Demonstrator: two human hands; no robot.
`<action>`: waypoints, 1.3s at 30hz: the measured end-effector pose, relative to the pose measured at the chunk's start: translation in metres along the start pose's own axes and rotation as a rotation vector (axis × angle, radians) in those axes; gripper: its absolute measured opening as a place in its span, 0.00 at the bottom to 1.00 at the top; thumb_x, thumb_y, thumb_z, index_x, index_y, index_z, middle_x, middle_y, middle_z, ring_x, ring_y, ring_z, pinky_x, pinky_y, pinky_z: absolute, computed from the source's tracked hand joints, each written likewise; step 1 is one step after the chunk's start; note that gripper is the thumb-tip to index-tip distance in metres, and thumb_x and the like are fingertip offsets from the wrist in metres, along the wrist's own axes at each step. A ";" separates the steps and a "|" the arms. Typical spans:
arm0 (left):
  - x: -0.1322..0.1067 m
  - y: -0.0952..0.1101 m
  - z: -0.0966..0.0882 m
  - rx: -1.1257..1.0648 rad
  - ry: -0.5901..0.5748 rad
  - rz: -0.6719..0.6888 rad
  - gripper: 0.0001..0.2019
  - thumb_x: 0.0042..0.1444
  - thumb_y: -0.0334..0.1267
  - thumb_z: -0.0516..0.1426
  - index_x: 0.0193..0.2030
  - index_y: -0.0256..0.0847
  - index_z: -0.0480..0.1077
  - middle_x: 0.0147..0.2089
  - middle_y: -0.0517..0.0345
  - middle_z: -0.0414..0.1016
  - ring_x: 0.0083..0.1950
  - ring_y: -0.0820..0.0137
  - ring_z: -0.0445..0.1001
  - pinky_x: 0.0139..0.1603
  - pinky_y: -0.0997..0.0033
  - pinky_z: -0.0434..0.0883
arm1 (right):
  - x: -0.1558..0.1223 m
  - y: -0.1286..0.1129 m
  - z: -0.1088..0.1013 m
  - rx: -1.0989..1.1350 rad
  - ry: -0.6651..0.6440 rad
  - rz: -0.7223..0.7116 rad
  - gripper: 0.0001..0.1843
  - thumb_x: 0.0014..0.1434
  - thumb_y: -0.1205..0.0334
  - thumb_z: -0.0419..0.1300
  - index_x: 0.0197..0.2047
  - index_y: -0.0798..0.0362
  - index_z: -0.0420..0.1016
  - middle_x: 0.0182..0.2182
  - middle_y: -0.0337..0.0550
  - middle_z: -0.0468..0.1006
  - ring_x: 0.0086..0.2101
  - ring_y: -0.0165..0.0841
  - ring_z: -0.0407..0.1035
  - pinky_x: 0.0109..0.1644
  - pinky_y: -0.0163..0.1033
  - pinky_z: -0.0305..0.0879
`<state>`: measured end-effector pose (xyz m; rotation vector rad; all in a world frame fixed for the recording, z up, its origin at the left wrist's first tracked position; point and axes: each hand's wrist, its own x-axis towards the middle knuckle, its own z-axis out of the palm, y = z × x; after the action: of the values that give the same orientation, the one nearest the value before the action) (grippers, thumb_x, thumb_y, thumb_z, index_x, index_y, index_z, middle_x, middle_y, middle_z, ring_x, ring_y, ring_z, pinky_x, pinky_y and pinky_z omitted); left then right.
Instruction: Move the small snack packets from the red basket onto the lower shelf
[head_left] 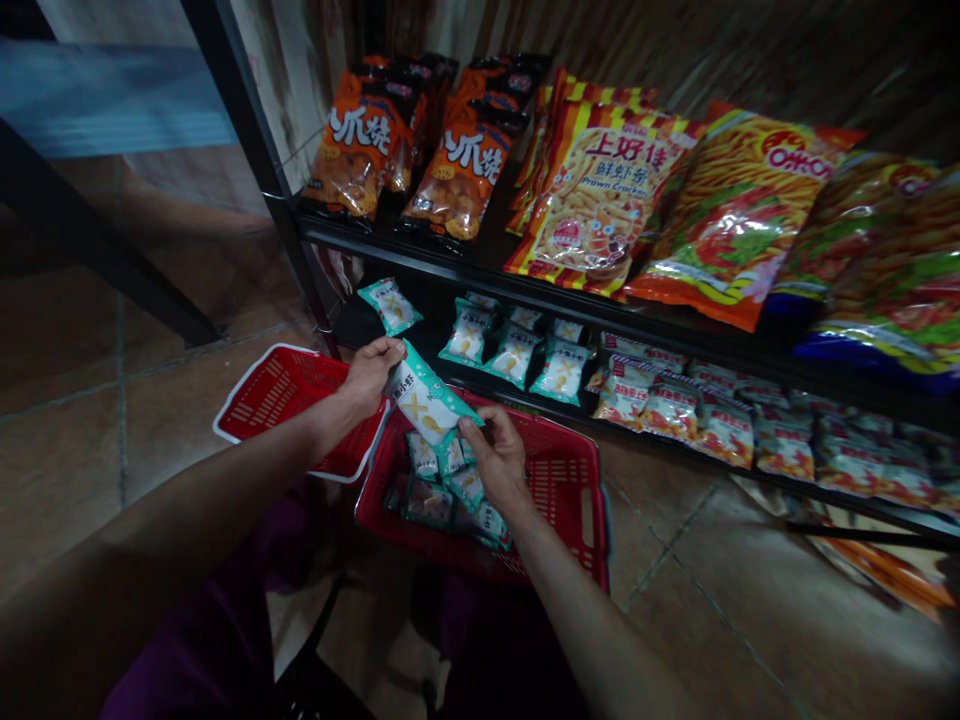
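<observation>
My left hand and my right hand both grip one teal-and-white snack packet, held tilted above a red plastic basket. The left hand holds its upper left end, the right hand its lower right end. Several more teal packets lie in the basket below. On the lower shelf just beyond, more of the same teal packets stand in a row, with one apart at the left end.
A second red basket sits on the tiled floor at the left. A black metal shelf carries orange snack bags, prawn cracker bags and red-white packets. Brown floor tiles spread left and right.
</observation>
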<state>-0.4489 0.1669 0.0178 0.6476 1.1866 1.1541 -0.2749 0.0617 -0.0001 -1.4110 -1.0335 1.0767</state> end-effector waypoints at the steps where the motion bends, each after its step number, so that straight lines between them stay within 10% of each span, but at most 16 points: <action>1: 0.000 0.000 0.001 -0.005 -0.001 -0.003 0.07 0.46 0.36 0.61 0.25 0.40 0.67 0.20 0.66 0.63 0.21 0.77 0.60 0.24 0.77 0.59 | 0.000 0.000 0.000 0.007 0.013 -0.002 0.15 0.50 0.49 0.64 0.30 0.48 0.65 0.26 0.33 0.67 0.27 0.29 0.61 0.32 0.34 0.58; 24: 0.001 -0.008 -0.008 0.187 0.077 -0.298 0.09 0.50 0.42 0.62 0.34 0.39 0.70 0.30 0.55 0.74 0.28 0.70 0.71 0.32 0.68 0.70 | 0.005 -0.004 0.003 0.494 0.119 0.263 0.19 0.38 0.52 0.73 0.27 0.48 0.68 0.26 0.31 0.71 0.29 0.25 0.66 0.36 0.34 0.68; 31: -0.031 -0.020 0.006 -0.071 -0.197 -0.538 0.13 0.53 0.45 0.60 0.39 0.39 0.72 0.36 0.51 0.77 0.34 0.67 0.75 0.35 0.67 0.73 | 0.007 -0.004 0.006 0.535 0.157 0.289 0.19 0.36 0.53 0.74 0.27 0.48 0.70 0.28 0.31 0.73 0.28 0.24 0.67 0.34 0.32 0.68; 39: -0.044 -0.025 0.007 -0.163 -0.198 -0.425 0.11 0.53 0.40 0.61 0.41 0.37 0.73 0.40 0.51 0.78 0.32 0.70 0.76 0.33 0.71 0.72 | 0.003 -0.008 0.011 0.554 0.064 0.394 0.19 0.36 0.56 0.74 0.29 0.49 0.71 0.29 0.32 0.77 0.30 0.26 0.71 0.38 0.34 0.72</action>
<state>-0.4320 0.1186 0.0138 0.3525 0.9894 0.7967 -0.2848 0.0682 0.0069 -1.1969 -0.3611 1.4557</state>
